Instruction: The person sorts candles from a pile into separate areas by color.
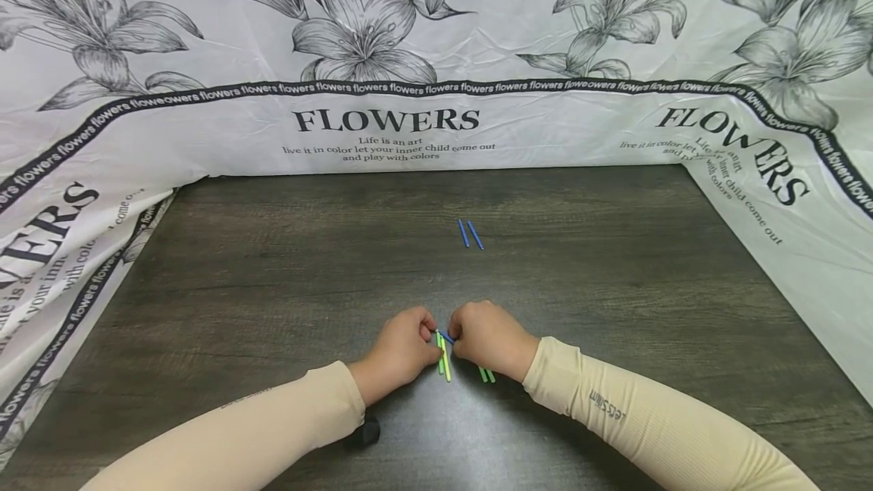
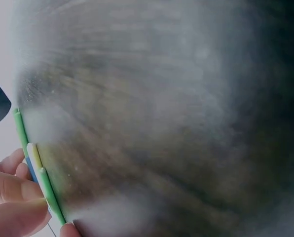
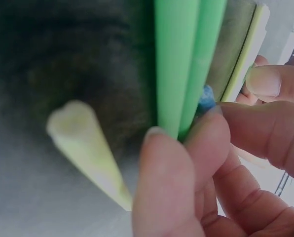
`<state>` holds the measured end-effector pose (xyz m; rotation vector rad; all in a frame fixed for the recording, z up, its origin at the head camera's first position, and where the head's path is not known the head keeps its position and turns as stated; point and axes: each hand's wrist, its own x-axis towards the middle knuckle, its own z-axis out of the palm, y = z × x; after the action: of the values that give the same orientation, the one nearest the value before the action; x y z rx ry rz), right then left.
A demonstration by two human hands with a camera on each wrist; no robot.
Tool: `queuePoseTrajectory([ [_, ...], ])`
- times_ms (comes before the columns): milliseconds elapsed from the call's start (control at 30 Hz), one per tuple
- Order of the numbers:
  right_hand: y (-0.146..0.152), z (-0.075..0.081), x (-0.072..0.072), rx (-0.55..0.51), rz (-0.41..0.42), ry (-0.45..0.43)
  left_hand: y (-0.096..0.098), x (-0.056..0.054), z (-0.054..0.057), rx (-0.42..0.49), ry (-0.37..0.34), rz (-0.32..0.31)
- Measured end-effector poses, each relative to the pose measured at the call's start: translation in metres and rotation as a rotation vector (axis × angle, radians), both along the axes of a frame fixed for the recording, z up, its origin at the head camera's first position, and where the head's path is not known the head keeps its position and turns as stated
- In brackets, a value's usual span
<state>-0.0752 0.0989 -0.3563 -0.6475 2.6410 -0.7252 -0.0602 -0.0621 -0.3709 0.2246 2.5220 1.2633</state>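
Observation:
My left hand [image 1: 402, 347] has its fingers curled at a green stick [image 1: 439, 364]. A yellow stick [image 1: 446, 371] lies right beside that one, slightly tilted against it. From the other side, my right hand [image 1: 491, 336] pinches a short visible length of blue stick [image 1: 446, 337], whose far end reaches the left fingertips. In the right wrist view only the tip of the blue stick [image 3: 206, 96] shows between the right fingers. Two green sticks [image 1: 487, 375] lie partly under the right hand. A blurred pale yellow stick [image 3: 88, 148] is also close to the right fingers.
Two more blue sticks [image 1: 470, 235] lie side by side farther back on the dark wood table [image 1: 307, 248]. A white cloth with flower prints [image 1: 389, 59] hangs behind the table and along both sides. A black object [image 1: 370, 430] shows beneath the left sleeve.

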Motion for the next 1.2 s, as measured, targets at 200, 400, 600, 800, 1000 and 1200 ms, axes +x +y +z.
queuePoseTrajectory([
  [200, 0.0, -0.001, -0.001, -0.002, -0.007, 0.01, 0.002, 0.0, 0.0, -0.015, -0.004, 0.008],
  [400, 0.001, -0.002, -0.003, -0.02, -0.013, 0.0, 0.002, -0.001, 0.0, -0.025, -0.02, 0.013],
  [600, 0.006, -0.001, -0.007, -0.069, -0.062, -0.063, 0.004, 0.0, 0.001, -0.039, -0.025, 0.018],
  [800, 0.013, 0.004, -0.014, -0.117, -0.11, -0.093, 0.005, 0.0, 0.001, -0.041, -0.015, 0.028],
  [1000, 0.022, 0.011, -0.022, -0.133, -0.147, -0.113, 0.005, 0.0, 0.0, -0.029, -0.001, 0.03],
  [1200, 0.029, 0.014, -0.033, -0.177, -0.188, -0.151, 0.004, 0.001, 0.0, -0.017, 0.003, 0.028],
])
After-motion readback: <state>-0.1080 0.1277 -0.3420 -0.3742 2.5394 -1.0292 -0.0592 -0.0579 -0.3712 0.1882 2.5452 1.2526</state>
